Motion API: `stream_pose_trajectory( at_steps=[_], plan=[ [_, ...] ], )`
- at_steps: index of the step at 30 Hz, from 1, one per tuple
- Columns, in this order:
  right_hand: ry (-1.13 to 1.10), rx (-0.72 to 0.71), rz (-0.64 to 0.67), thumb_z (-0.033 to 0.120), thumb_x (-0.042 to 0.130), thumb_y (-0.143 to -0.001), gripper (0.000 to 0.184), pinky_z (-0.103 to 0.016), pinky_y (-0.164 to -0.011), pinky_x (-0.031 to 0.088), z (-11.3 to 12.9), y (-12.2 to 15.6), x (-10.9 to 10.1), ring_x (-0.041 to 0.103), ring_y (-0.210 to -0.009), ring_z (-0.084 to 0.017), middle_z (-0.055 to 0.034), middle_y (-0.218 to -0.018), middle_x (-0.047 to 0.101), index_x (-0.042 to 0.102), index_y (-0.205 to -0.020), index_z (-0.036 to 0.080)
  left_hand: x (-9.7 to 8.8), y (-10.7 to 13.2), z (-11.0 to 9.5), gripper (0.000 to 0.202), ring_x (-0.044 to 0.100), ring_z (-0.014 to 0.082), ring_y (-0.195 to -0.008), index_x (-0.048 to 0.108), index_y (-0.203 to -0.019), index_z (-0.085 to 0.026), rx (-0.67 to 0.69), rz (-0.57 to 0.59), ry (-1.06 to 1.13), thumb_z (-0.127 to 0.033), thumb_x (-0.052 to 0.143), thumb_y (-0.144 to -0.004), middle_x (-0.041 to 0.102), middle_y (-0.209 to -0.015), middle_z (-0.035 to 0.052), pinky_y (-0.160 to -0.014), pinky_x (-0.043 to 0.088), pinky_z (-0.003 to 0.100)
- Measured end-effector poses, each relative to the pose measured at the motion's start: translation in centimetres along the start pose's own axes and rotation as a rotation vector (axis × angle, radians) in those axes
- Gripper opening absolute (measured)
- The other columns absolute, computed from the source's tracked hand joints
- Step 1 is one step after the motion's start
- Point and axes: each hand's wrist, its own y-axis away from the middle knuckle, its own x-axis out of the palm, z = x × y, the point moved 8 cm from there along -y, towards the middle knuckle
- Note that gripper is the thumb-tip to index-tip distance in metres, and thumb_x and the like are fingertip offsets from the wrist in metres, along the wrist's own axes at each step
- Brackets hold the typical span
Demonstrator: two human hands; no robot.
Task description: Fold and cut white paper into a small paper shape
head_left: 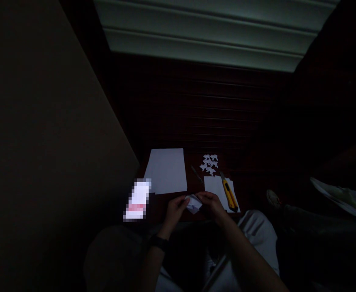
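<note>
Between my hands is a small piece of folded white paper [193,204], its creases showing. My left hand [175,207] pinches its left side, and a dark band circles that wrist. On the right side, my right hand [212,203] grips the same paper; some of its fingertips are hidden behind it. Just right of my right hand, a yellow utility knife [229,194] lies across a small stack of white paper [213,185]. Beyond the hands, several small folded paper figures [209,163] sit in a cluster.
A larger white paper stack [167,170] rests at the table's left. A thin pen-like object [196,173] lies beside it. A bright, pixelated phone-like screen [137,199] is at the left edge. To the right, another person's shoe [337,196] shows in dim light.
</note>
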Motion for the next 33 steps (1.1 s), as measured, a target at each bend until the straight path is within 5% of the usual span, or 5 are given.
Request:
stream_pose_trajectory(
  at_steps=[6, 33],
  plan=[
    [0.082, -0.041, 0.030, 0.026, 0.075, -0.057, 0.032, -0.027, -0.065, 0.043, 0.04, 0.03, 0.11, 0.059, -0.070, -0.016, -0.0035, -0.081, 0.066, 0.064, -0.086, 0.017, -0.04, -0.06, 0.41, 0.027, 0.062, 0.0211, -0.085, 0.066, -0.094, -0.012, 0.037, 0.017, 0.010, -0.030, 0.057, -0.076, 0.068, -0.093, 0.0096, -0.076, 0.047, 0.030],
    [0.204, 0.051, -0.002, 0.027, 0.074, -0.053, 0.027, -0.026, -0.056, 0.041, -0.25, -0.45, -0.61, 0.056, -0.057, -0.014, -0.0039, -0.068, 0.067, 0.069, -0.076, 0.014, 0.50, -0.10, 0.74, 0.024, 0.063, 0.0198, -0.083, 0.067, -0.090, -0.013, 0.036, 0.036, 0.003, -0.016, 0.056, -0.069, 0.068, -0.092, 0.0089, -0.074, 0.049, 0.029]
  ],
)
